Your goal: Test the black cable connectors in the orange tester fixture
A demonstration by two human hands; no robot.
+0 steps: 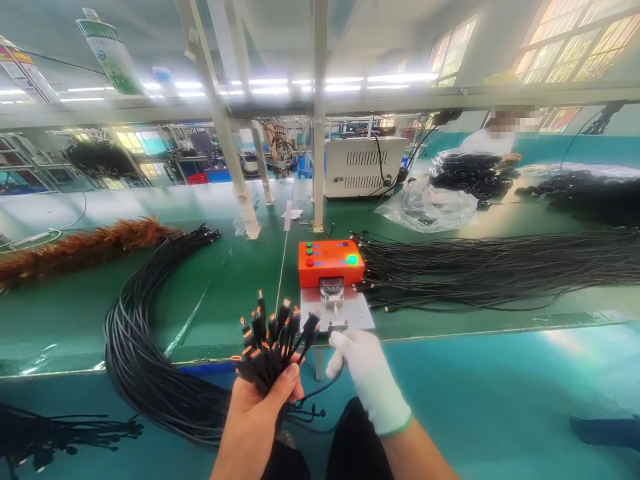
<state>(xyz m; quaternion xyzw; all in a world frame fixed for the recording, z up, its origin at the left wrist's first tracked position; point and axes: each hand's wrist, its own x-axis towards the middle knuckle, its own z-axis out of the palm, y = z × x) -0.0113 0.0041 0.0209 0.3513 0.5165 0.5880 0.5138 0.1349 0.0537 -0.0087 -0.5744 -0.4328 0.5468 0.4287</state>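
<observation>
My bare left hand (267,400) is closed round a bundle of black cables (140,347). Their USB-type connectors (273,333), many with orange tips, fan upward out of the fist. From there the bundle hangs below the table edge and curves up onto the tabletop at left. My right hand (367,373), in a white glove, pinches one black cable (327,385) at the front of a metal plate (363,319). The glove hides that cable's end. Behind the plate stands an orange tester box (330,263) with a lit green lamp and a small gauge-like fixture.
Many black cables (490,270) lie along the green table (250,260) at right. A brown feathery duster (80,247) lies at left. Metal posts (320,133) rise behind the tester, near a white vented case (365,167). Beyond a plastic bag (430,203) sits a person (490,140).
</observation>
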